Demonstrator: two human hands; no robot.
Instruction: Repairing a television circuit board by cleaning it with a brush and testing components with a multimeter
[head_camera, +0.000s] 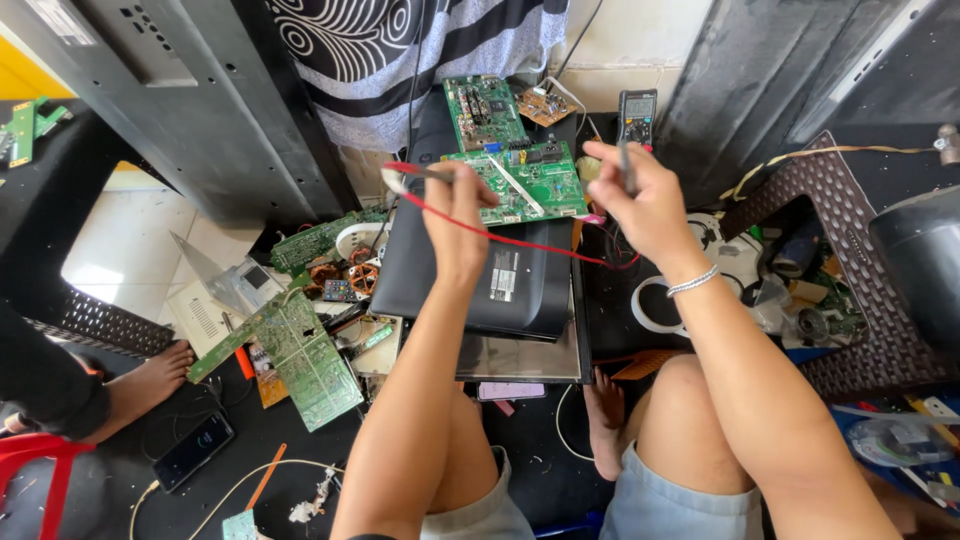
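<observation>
Circuit board (520, 182) edge meets both hands' (462, 205) probes.

A circuit board (520, 182) is lying on the far end of a flat device (480, 270), which is sitting on a larger panel (560, 350) on the floor (120, 250). A second board (483, 110) is lying just behind the first, with a meter (637, 115) standing to its right. The left hand (458, 215) is hovering over the board's left edge and the right hand (640, 200) over its right edge. Further boards (300, 350) are lying on the floor to the left, and a phone (194, 450) is lying nearer, before them.
</observation>
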